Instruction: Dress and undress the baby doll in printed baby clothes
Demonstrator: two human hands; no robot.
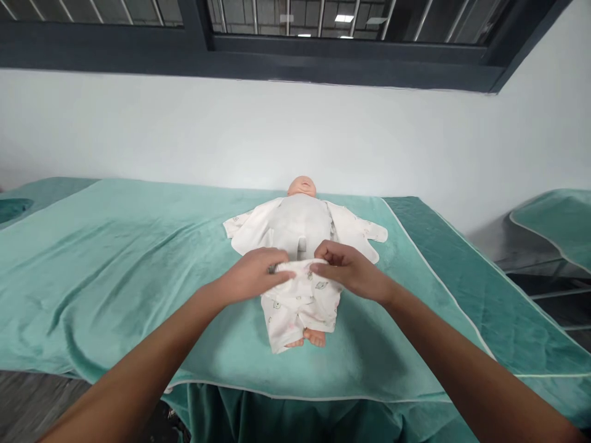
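Observation:
A baby doll (pixel 302 185) lies on its back on a green sheet, its head toward the wall and its feet toward me. White patterned pants (pixel 302 298) cover its legs, and the toes show below the cuffs. My left hand (pixel 256 272) pinches the left side of the waistband between thumb and fingers. On the other side of the waistband, my right hand (pixel 348 269) has a similar pinch. Spread open beneath the doll is a white jacket (pixel 348 224) with its sleeves out to both sides. The doll's pale grey torso (pixel 300 221) is uncovered.
The green sheet (pixel 138 277) covers the bed, with wrinkles at the left and a hanging front edge. A white wall (pixel 184 129) rises behind it, below a dark window frame (pixel 323 61). At the far right is another green-covered surface (pixel 558 221).

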